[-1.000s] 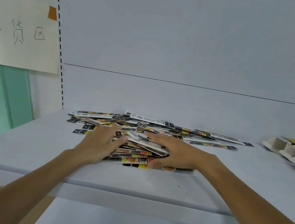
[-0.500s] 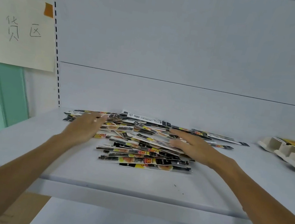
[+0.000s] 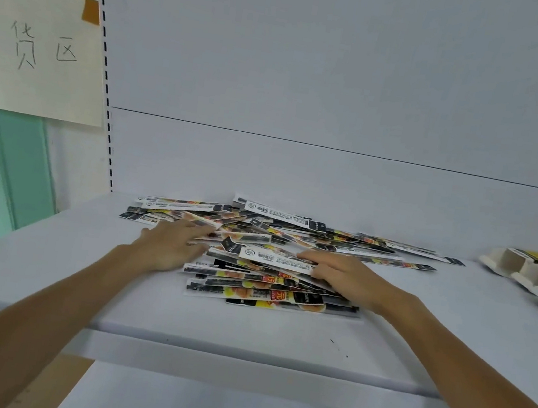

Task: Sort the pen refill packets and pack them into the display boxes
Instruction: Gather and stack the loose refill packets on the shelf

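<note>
I see the pen refill packets [image 3: 269, 287] lying in a loose, overlapping heap at the centre of the frame, on the white shelf [image 3: 242, 335]. Most of them lie lengthwise across the picture, showing black, yellow and orange print. My left hand [image 3: 172, 245] rests on the left side of the heap, fingers stretched out and spread flat over the packets, gripping nothing. My right hand [image 3: 343, 276] is at the right side of the heap, its fingers curled around the right end of a white packet [image 3: 270, 258] with a barcode, which sits tilted on top of the pile.

The pale cardboard display boxes [image 3: 527, 274] sit well apart at the right edge of the frame, with yellow print showing in the far compartments. In the upper left, a paper sign [image 3: 42, 58] with handwritten characters hangs by a strip of orange tape [image 3: 92, 10].
</note>
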`<action>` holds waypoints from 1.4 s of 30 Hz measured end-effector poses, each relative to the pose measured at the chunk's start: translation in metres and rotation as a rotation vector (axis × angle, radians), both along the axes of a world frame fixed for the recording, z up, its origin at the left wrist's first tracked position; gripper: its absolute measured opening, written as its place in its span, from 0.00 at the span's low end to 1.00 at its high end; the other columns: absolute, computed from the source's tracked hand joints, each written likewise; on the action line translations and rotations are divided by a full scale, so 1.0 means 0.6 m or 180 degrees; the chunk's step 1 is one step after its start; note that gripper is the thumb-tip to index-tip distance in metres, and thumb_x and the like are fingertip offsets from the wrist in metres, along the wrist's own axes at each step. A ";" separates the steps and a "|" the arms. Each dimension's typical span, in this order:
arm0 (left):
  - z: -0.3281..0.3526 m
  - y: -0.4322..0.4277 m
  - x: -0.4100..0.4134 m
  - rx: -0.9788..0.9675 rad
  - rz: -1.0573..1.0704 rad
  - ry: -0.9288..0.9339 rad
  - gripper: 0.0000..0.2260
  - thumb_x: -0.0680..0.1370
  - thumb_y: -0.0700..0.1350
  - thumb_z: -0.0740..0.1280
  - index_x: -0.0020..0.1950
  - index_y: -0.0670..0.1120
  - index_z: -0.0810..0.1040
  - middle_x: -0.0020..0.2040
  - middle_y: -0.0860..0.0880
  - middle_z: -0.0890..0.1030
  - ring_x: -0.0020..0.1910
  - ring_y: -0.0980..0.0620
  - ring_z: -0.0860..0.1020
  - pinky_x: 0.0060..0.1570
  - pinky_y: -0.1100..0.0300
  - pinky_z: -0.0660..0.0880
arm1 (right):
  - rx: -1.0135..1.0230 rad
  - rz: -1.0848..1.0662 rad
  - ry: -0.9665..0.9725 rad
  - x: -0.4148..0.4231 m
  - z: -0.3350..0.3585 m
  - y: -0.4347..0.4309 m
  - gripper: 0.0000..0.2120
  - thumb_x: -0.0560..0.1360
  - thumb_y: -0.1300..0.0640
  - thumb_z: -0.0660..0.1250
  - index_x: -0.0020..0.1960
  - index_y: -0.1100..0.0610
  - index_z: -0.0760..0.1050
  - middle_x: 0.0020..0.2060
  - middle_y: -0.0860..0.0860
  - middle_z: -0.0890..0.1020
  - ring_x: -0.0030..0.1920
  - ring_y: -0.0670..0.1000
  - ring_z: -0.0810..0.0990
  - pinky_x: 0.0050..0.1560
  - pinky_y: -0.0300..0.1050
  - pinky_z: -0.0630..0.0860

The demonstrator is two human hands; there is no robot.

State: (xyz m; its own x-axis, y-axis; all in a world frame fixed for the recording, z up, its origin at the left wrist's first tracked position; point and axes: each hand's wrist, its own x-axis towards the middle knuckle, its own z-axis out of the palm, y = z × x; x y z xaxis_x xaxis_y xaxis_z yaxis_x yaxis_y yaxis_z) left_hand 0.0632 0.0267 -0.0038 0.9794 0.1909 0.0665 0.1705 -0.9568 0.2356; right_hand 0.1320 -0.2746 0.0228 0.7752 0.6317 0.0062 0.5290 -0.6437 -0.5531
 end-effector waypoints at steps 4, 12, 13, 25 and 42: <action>0.011 -0.022 0.000 -0.0625 -0.0383 -0.0537 0.16 0.82 0.50 0.54 0.69 0.56 0.69 0.66 0.53 0.73 0.63 0.50 0.71 0.58 0.59 0.67 | -0.0103 0.0150 -0.0220 -0.003 -0.003 0.020 0.21 0.78 0.44 0.59 0.69 0.46 0.67 0.68 0.45 0.69 0.62 0.45 0.68 0.56 0.38 0.63; 0.013 0.015 -0.004 -0.1057 0.0088 -0.1388 0.13 0.77 0.43 0.65 0.61 0.48 0.75 0.59 0.49 0.78 0.55 0.54 0.76 0.50 0.66 0.68 | 0.0171 -0.0154 -0.0534 0.020 0.009 0.024 0.25 0.74 0.41 0.64 0.67 0.51 0.67 0.62 0.47 0.74 0.59 0.46 0.72 0.58 0.42 0.69; 0.012 0.019 -0.004 -0.0862 0.0082 -0.1299 0.14 0.77 0.43 0.65 0.62 0.48 0.75 0.62 0.49 0.77 0.60 0.52 0.73 0.55 0.62 0.66 | 0.0257 -0.0227 -0.0593 0.023 0.010 0.026 0.26 0.74 0.41 0.63 0.67 0.52 0.67 0.62 0.47 0.73 0.60 0.47 0.71 0.60 0.43 0.68; 0.019 -0.025 0.041 -0.0956 -0.0640 -0.0659 0.14 0.80 0.51 0.60 0.64 0.52 0.75 0.60 0.53 0.77 0.57 0.54 0.75 0.56 0.59 0.69 | 0.0067 -0.0237 -0.0438 0.073 0.003 0.044 0.15 0.78 0.49 0.61 0.62 0.53 0.74 0.51 0.45 0.76 0.51 0.47 0.74 0.47 0.37 0.69; 0.031 -0.025 0.054 -0.0555 0.0304 -0.0100 0.27 0.81 0.57 0.44 0.68 0.42 0.69 0.68 0.43 0.71 0.68 0.45 0.67 0.62 0.56 0.62 | -0.0366 -0.0963 -0.0465 0.095 0.009 0.036 0.30 0.80 0.40 0.45 0.50 0.61 0.77 0.43 0.57 0.80 0.42 0.52 0.76 0.45 0.43 0.70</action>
